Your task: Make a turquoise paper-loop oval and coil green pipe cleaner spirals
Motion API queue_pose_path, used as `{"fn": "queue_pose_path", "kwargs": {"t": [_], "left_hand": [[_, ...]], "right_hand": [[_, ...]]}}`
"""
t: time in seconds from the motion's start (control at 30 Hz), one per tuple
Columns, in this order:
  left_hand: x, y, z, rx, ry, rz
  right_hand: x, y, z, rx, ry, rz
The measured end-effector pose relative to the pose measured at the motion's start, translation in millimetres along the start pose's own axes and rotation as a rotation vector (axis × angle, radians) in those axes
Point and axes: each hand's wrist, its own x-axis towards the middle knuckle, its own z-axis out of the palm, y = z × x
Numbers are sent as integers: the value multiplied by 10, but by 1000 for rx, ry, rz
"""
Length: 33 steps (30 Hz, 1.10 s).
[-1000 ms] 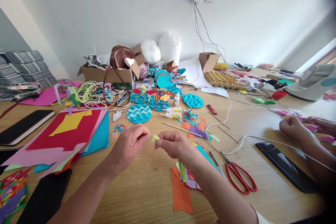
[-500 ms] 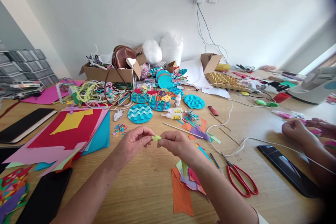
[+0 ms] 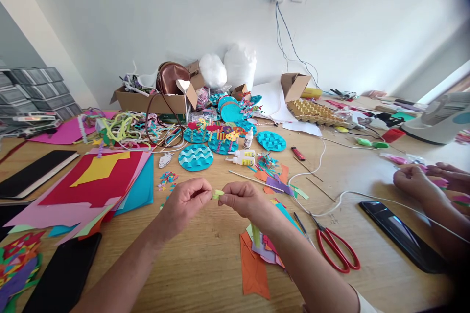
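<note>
In the head view, my left hand (image 3: 191, 200) and my right hand (image 3: 245, 199) meet above the middle of the table, each in a pinch. Between their fingertips is a small, light yellow-green piece of paper (image 3: 217, 194), seemingly folded or curled; its exact shape is too small to make out. A pale green strip (image 3: 255, 235) shows below my right wrist, over orange and purple paper scraps (image 3: 254, 269). Scissors with red handles (image 3: 337, 249) and a pen (image 3: 300, 223) lie right of my right forearm.
Glue bottles (image 3: 242, 157), blue wavy discs (image 3: 195, 157) and a thin stick (image 3: 253, 181) lie beyond my hands. Coloured sheets (image 3: 99, 176) and a black phone (image 3: 62, 274) are at left. A white cable (image 3: 348, 192) crosses the right side, near another phone (image 3: 402, 237) and another person's hands (image 3: 414, 183).
My fingertips have shifted slightly around the yellow-green piece, which has turned a little. Both hands stay in nearly the same place; the view has moved very slightly.
</note>
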Motion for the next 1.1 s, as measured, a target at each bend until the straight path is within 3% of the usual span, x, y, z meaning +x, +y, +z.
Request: {"fn": "queue_pose_path", "kwargs": {"t": [0.07,0.13,0.23,0.33,0.4,0.5,0.7,0.87,0.97,1.1], "left_hand": [[14,-24,28,-107,53,-134],[42,-95,63,-291,73,-273],[89,-236,113,-541,28,-425],[98,-323,151,-616,-22,-460],[73,-324,163,-644,-38,-450],[15,-260,148,-582,-33,-338],[10,-149,79,-84,-16,5],[25,-166,87,147,70,101],[11,-147,78,151,119,122],[29,-73,63,180,22,216]], "right_hand": [[-18,-20,53,-376,147,-150],[-38,-30,106,-793,216,-289],[-44,-9,151,-1217,151,-439],[-22,32,127,-1348,94,-499],[-10,47,74,-1300,114,-454],[-8,42,-23,-1007,164,-343],[11,41,-94,-456,60,-169],[41,54,-58,-123,35,-35],[47,21,-52,10,20,57],[62,-18,-53,37,-44,99]]}}
